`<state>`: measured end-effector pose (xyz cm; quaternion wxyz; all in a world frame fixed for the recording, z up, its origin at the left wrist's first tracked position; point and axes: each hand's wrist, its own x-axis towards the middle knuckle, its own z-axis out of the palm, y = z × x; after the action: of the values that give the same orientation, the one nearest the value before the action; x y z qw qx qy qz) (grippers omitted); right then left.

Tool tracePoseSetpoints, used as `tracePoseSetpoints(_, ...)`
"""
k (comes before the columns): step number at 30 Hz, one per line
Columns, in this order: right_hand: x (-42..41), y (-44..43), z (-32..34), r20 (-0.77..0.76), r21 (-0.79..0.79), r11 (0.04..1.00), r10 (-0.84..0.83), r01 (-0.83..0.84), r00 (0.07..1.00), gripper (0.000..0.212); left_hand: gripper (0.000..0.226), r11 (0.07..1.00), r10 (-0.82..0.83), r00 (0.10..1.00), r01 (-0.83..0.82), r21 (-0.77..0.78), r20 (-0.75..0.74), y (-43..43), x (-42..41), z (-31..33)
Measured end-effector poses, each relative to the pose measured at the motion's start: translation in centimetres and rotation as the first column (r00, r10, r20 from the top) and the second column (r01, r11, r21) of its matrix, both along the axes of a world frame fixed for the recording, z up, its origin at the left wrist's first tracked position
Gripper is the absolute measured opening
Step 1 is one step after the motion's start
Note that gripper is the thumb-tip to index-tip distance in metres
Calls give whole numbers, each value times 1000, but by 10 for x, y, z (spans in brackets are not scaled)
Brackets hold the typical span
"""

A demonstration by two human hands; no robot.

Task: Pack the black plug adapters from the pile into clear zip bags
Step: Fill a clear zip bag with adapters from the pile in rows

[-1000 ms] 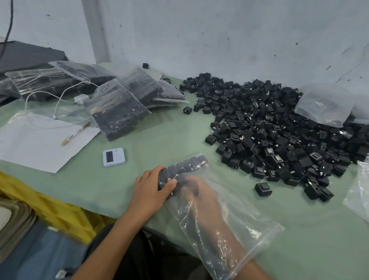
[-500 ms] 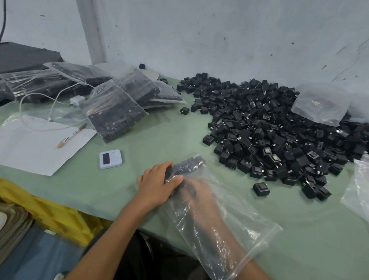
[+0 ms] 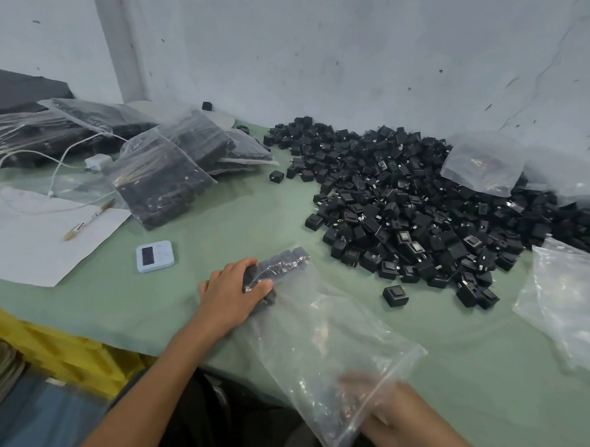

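Green surface against a scuffed pale wall, bagging in progress.
Gripping a short row of adapters through the clear zip bag with left hand, fingers curled over the row at the bag's far closed end. Showing right hand only as a blur behind the film at the bag's near mouth; can't tell curled or flat. Hands well apart, one at each end of the bag. Beyond and right of both hands: big pile of black plug adapters, with one loose adapter on its near edge. Right of right hand: empty bag. Beyond and left of left hand: small white timer, filled bags, paper sheet with pen.
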<state>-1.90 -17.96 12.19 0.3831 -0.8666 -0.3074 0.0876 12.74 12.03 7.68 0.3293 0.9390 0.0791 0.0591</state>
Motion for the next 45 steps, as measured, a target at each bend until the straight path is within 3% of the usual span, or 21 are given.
tracePoseSetpoints(2, 0, -31, 31, -119, -103, 994, -35, 23, 992, 26, 54, 1000, 5, 1000, -5, 0, 4, -1, 0, 0)
tracePoseSetpoints(4, -1, -58, 49, -220, -6, 978, -203, 207, 954, 40, 55, 1000, 8, 1000, -8, 8, 11, -2, 0, 0)
tracePoseSetpoints(5, 10, -63, 53, -188, 74, 938, -321, 339, 928, 37, 55, 1000, 10, 1000, -10, 12, 12, -2, 0, 0)
tracePoseSetpoints(7, 42, -61, 53, 24, 89, 879, -473, 469, 881, 13, 55, 1000, 9, 1000, -9, 17, 7, -2, 0, 1)
tracePoseSetpoints(9, 85, -51, 42, 150, -28, 844, -527, 536, 837, 19, 56, 1000, 2, 1000, -2, 18, -2, -2, -1, 2)
tracePoseSetpoints(12, 141, -41, 14, 150, -345, 759, -537, 553, 830, 36, 56, 1000, -1, 1000, 1, 18, -7, -2, -1, 3)
tracePoseSetpoints(14, 157, -39, -7, 157, -405, 757, -494, 512, 855, 42, 56, 1000, 0, 1000, 0, 19, -10, -2, -1, 3)
tracePoseSetpoints(19, 156, -45, -20, 143, -286, 739, -596, 609, 790, 23, 57, 1000, 4, 1000, -3, 21, -9, -1, -1, 2)
tracePoseSetpoints(22, 137, -55, -13, -69, -50, 734, -679, 677, 731, 16, 57, 1000, 0, 1000, 0, 17, -11, 0, 1, 0)
tracePoseSetpoints(24, 114, -61, -3, -325, 199, 646, -666, 737, 671, 25, 57, 1000, -2, 1000, 2, 13, -12, 1, 1, -1)
tracePoseSetpoints(26, 90, -67, 8, -521, 381, 535, -550, 755, 653, 27, 57, 1000, -1, 1000, 1, 8, -9, 1, 2, -2)
tracePoseSetpoints(30, 45, -74, 25, -689, 538, 367, -328, 759, 647, 27, 57, 1000, 1, 1000, -1, 12, -7, 2, 2, -2)
tracePoseSetpoints(32, 22, -74, 29, -696, 555, 374, -279, 743, 661, 29, 57, 1000, 0, 1000, 0, 16, -7, 1, 3, -1)
tracePoseSetpoints(34, 2, -73, 27, -705, 498, 451, -286, 741, 648, 34, 57, 1000, -2, 1000, 2, 19, -10, 1, 3, -2)
tracePoseSetpoints(37, -16, -64, 22, -761, 333, 660, -234, 674, 605, 32, 58, 1000, -6, 1000, 6, 21, -12, 2, 3, -2)
tracePoseSetpoints(39, -18, -47, 21, -773, 227, 822, -174, 522, 610, 31, 57, 1000, -6, 1000, 6, 16, -9, 1, 3, -3)
tracePoseSetpoints(40, -17, -37, 20, -763, 204, 859, -161, 470, 626, 28, 57, 1000, -5, 1000, 6, 16, -8, 2, 3, -2)
tracePoseSetpoints(42, -9, -16, 15, -738, 242, 841, -165, 485, 654, 27, 57, 1000, -6, 1000, 7, 16, -11, 1, 3, -2)
tracePoseSetpoints(45, 12, 16, 7, -796, 407, 661, -81, 630, 600, 38, 56, 1000, -8, 1000, 8, 9, -13, 1, 2, -2)
